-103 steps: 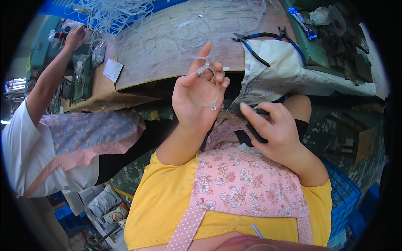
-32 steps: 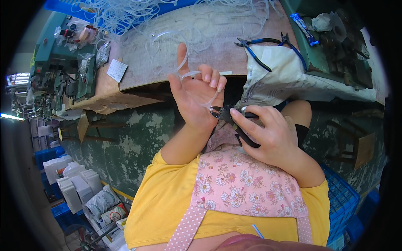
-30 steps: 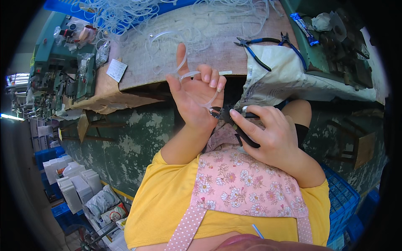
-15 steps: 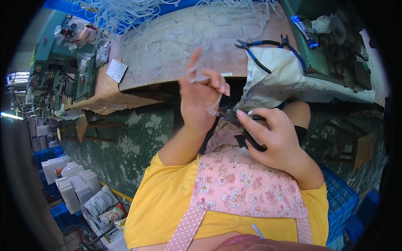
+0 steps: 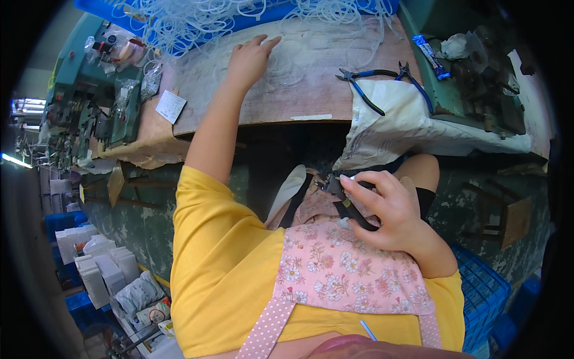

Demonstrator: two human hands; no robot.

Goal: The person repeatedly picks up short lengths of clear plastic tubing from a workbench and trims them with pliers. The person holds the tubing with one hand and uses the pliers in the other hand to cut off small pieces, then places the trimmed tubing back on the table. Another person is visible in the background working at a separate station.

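My left hand [image 5: 250, 61] reaches far forward over the worktable [image 5: 311, 90], palm down with its fingers stretched out. Nothing shows in it. Just beyond its fingertips lies a tangle of clear, thin plastic rings and strands [image 5: 191, 27], heaped in and over a blue crate [image 5: 257, 13]. Close to my body, above the flowered apron, my right hand [image 5: 388, 209] is closed round a pair of dark-handled cutting pliers [image 5: 330, 183]. The plier head points left and nothing is seen between its jaws.
Two blue-handled cutting pliers [image 5: 363, 90] lie on a white sack [image 5: 382, 122] at the table's right. Green machines stand at both sides, with a paper slip [image 5: 170, 106] by the left one. A blue basket [image 5: 478, 293] is at my right.
My left hand has left the pliers and moved forward over the table; the clear plastic piece it held is no longer seen in it. My right hand stays about where it was, still gripping the pliers.
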